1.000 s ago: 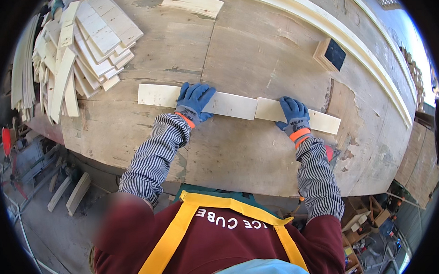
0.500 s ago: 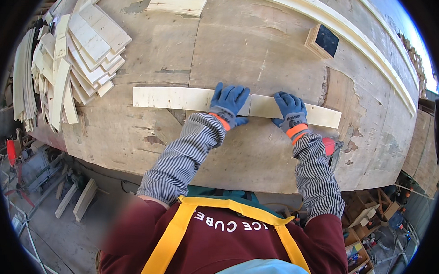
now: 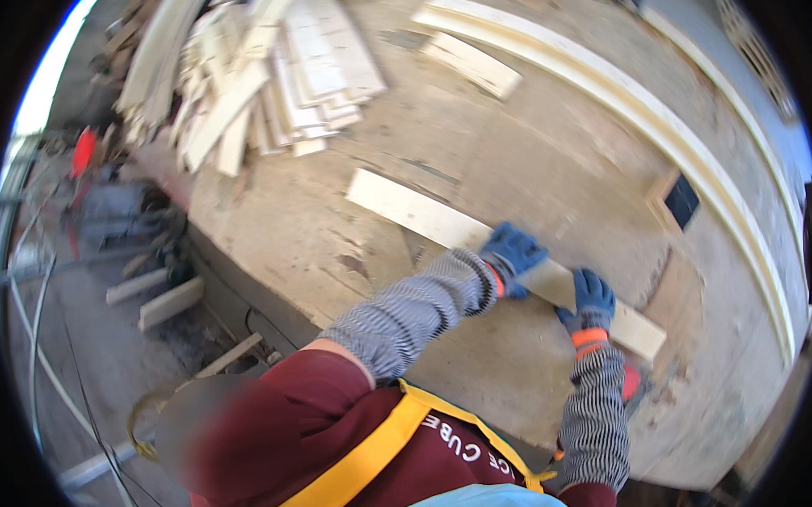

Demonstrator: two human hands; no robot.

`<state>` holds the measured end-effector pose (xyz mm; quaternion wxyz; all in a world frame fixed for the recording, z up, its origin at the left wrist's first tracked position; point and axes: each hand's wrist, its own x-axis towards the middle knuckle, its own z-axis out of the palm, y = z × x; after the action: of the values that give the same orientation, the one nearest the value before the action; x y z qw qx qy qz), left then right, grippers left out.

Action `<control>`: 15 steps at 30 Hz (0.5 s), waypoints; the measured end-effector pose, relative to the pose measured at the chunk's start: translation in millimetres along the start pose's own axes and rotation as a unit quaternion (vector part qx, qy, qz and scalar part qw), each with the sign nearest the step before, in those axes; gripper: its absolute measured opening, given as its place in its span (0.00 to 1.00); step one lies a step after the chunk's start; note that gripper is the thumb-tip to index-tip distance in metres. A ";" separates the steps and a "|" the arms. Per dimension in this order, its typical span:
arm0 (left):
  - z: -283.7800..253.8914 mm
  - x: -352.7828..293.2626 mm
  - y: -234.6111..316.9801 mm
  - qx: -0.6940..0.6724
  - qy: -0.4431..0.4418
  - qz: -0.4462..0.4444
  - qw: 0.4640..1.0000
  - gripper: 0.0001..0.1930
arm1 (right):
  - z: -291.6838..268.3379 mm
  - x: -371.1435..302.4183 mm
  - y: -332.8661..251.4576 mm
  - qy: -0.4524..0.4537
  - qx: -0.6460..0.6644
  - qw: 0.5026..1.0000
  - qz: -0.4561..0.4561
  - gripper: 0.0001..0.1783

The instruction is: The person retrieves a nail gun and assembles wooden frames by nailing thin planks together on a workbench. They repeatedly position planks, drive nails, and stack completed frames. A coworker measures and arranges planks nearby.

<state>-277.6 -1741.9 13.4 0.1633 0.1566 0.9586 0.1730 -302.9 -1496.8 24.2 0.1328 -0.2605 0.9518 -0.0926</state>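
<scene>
A long, narrow strip of pale wood lies slantwise on the worktable, apparently two boards end to end. My left hand (image 3: pixel 511 252), in a blue and grey glove, grips across the longer left board (image 3: pixel 413 208) near its right end, fingers over the far edge and thumb on the near side. The shorter right board (image 3: pixel 637 331) is held the same way by my gloved right hand (image 3: pixel 592 301). My left hand hides the joint between the boards. Just beside my right wrist, a red tool (image 3: pixel 630 381) shows in part.
Stacked pale boards (image 3: pixel 315 69) lie at the far left of the plywood worktable (image 3: pixel 481 367). A short board (image 3: pixel 473 63) and long wooden strips (image 3: pixel 679 146) lie along the far side. A wooden block with a dark face (image 3: pixel 680 199) sits at right. Machinery and offcuts (image 3: pixel 171 302) are at lower left.
The view has swung, so the table and boards now slant down to the right. Both hands keep their grip on the boards, at nearly the same places along them.
</scene>
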 end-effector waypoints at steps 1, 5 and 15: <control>-1.7 -1.5 0.5 0.000 -0.003 -0.008 1.000 0.41 | 0.0 2.6 -2.5 -0.031 0.004 0.999 0.013 0.41; -22.3 -4.7 6.1 -0.013 -0.071 -0.031 0.997 0.47 | -5.8 -0.9 -2.3 -0.030 0.021 0.999 0.026 0.43; -62.7 -118.3 -119.8 -0.043 0.319 -0.125 0.938 0.40 | -40.7 -71.4 -46.9 0.181 0.024 0.980 0.079 0.33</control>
<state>-223.6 -1908.4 53.8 -0.1246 -0.0350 0.9638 0.2332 -233.8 -1495.0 88.9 -0.0289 -0.1605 0.9750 -0.1506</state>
